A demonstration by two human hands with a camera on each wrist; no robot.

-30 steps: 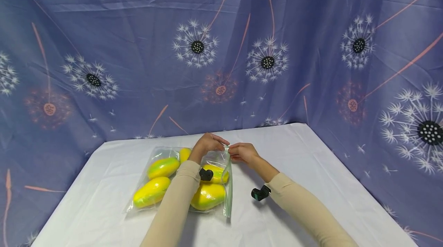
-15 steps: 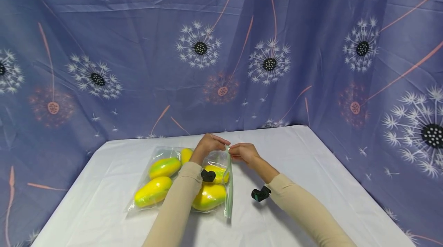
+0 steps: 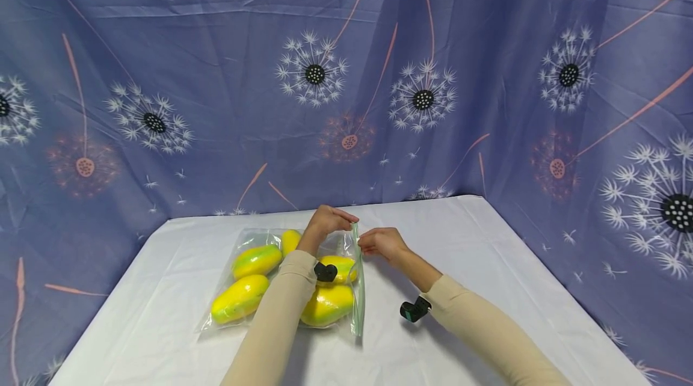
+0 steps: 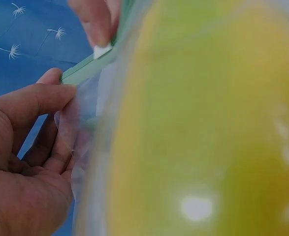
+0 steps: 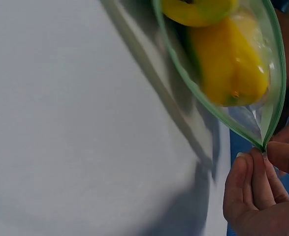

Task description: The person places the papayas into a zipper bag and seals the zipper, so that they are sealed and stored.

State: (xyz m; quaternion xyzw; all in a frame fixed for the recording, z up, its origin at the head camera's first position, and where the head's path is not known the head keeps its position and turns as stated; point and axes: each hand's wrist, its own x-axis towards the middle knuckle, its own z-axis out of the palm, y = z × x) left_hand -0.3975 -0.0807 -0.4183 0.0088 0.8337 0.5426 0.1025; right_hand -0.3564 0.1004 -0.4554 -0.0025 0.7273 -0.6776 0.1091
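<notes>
A clear zip bag (image 3: 343,246) with a green zip edge (image 3: 358,308) lies on the table, holding several yellow-green fruits (image 3: 327,306) that look like papayas. My left hand (image 3: 327,222) pinches the far corner of the bag's mouth between thumb and fingers. Just nearer to me, my right hand (image 3: 383,243) pinches the zip edge. In the left wrist view a small white tab (image 4: 102,51) shows under the right hand's fingertips. The right wrist view looks into the gaping mouth, where the green edges (image 5: 277,83) meet at the right fingers (image 5: 255,179).
White cloth covers the table (image 3: 460,254). A blue curtain (image 3: 238,103) with dandelion prints hangs behind it and along the right side. The left forearm (image 3: 276,320) passes over the middle of the bag.
My right hand has shifted slightly nearer along the zip edge, away from the far corner. The left hand keeps its pinch there and has risen a little.
</notes>
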